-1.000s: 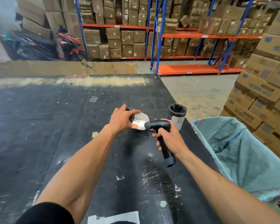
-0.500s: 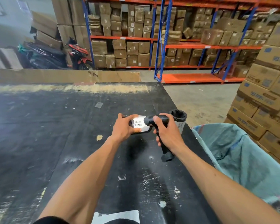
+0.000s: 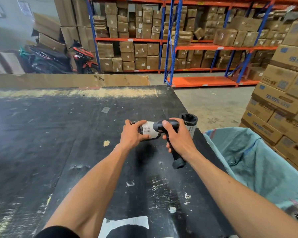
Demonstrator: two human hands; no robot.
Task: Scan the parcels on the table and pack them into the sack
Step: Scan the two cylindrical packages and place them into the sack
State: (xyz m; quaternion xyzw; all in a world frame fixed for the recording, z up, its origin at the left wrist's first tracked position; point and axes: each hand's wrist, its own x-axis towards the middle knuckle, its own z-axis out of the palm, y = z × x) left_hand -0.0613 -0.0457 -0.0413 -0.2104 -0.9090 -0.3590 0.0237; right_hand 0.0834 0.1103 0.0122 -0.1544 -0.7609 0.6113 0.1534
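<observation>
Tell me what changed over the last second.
The left hand lifted and turned the small black-wrapped parcel, so its white barcode label now faces up. The right hand brought the black handheld scanner up against it. Both grips stayed, as did the black cylindrical parcel at the table edge and the green sack.

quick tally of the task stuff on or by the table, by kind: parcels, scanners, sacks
parcels: 2, one in the left hand with its label up, one upright at the table edge
scanners: 1, in the right hand
sacks: 1, open beside the table
total: 4
</observation>
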